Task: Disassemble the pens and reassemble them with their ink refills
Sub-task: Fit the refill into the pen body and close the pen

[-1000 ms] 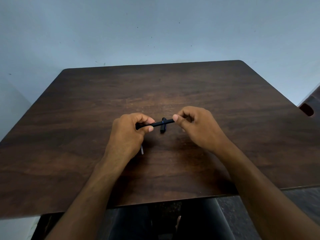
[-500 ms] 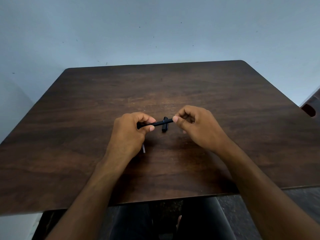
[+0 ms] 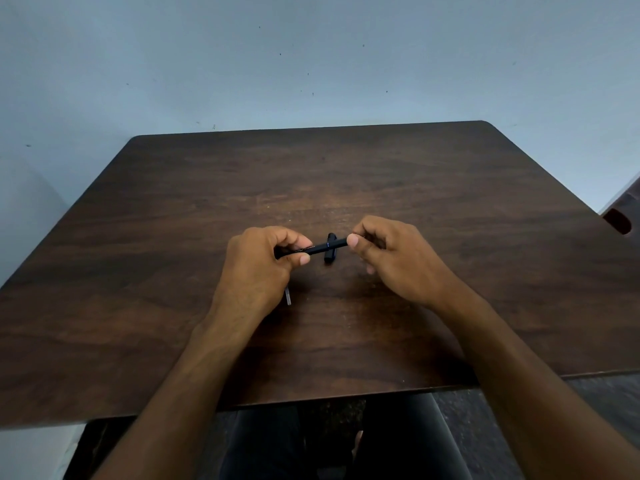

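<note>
While pinched, pen (image 3: 323, 247) lengthwise left-right.

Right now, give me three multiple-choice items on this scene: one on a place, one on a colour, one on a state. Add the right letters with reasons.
1. Where does the short dark pen piece lie?
A. On the table between the two hands
B. At the table's far right corner
C. On the person's lap

2. What colour is the pen held between the hands?
A. Red
B. Black
C. White

3. How is the pen held?
A. Lying free on the table
C. By the left hand alone
B. Gripped at both ends, one hand at each

Answers:
1. A: the piece rests on the table behind the pen, in the gap between the hands.
2. B: the barrel reads black against the brown wood.
3. B: the left hand curls round one end and the right hand pinches the other.
</note>
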`<move>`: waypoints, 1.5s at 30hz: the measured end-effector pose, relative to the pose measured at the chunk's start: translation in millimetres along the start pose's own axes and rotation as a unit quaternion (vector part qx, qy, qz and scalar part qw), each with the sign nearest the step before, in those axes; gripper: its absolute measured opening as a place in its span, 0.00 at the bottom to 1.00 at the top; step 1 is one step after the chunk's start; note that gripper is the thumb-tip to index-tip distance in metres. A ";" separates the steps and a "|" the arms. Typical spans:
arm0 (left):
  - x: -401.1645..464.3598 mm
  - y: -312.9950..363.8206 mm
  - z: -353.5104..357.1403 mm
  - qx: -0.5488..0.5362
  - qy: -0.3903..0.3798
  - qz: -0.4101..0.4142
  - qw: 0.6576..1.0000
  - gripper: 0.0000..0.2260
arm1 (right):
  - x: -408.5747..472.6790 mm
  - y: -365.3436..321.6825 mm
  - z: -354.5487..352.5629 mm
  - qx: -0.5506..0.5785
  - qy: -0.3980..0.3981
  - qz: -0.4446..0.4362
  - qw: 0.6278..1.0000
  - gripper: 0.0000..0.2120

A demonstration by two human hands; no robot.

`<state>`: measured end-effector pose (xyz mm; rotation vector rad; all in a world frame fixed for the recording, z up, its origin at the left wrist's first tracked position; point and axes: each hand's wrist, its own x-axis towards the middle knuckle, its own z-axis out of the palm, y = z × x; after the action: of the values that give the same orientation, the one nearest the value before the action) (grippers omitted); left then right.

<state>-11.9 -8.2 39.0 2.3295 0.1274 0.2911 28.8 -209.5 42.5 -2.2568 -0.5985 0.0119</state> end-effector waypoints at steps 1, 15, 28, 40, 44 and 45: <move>-0.3 0.0 0.2 0.001 0.000 0.000 1.000 0.09 | 0.2 -0.8 0.2 0.000 0.000 -0.001 1.000 0.14; -5.8 -4.2 -2.9 -0.031 0.072 0.023 0.997 0.09 | 9.1 2.3 6.2 0.195 0.004 0.059 0.979 0.18; -1.2 -24.8 -15.2 -0.012 0.101 -0.028 0.994 0.08 | 30.3 0.4 17.0 -0.095 -0.027 0.030 0.995 0.18; 2.9 -21.4 -9.0 0.002 0.077 -0.016 0.997 0.08 | 29.5 10.3 19.0 -0.179 -0.036 -0.004 0.983 0.10; 4.2 -21.1 -10.3 0.007 0.078 -0.009 0.997 0.08 | 26.1 14.1 7.4 -0.152 0.044 -0.006 0.987 0.09; 4.4 -20.5 -10.3 0.007 0.079 -0.008 0.997 0.08 | 24.5 15.6 5.4 -0.124 0.067 -0.005 0.990 0.09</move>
<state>-10.3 14.0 32.0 2.3173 0.2274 0.4674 56.0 -204.5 32.1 -2.4704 -0.5648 -0.2284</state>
